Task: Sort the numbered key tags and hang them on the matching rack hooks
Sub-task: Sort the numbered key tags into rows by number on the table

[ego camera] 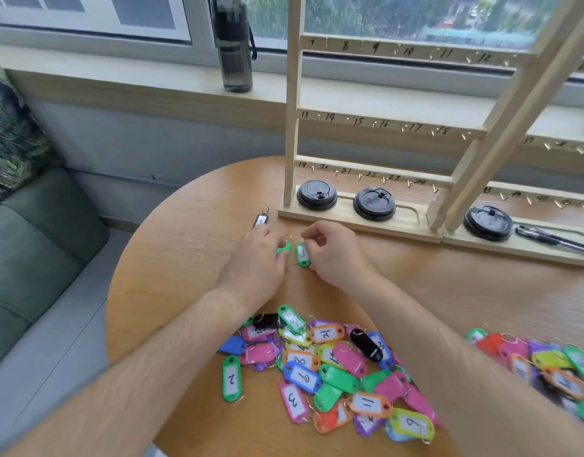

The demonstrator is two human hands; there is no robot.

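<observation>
left hand [254,258]: fingers curled, pinching the left green tag [281,249]; black tag [260,221] lies just past its fingertips | right hand [333,250]: fingers curled, pinching the right green tag [303,256], just beside the other one | pile of tags [320,367]: on the table [172,258], between both arms | rack [366,222]: just past the right hand

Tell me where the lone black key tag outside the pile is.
Head view: the black key tag lies on the table left of centre, beside the base of the wooden rack, just beyond the left hand.
</observation>
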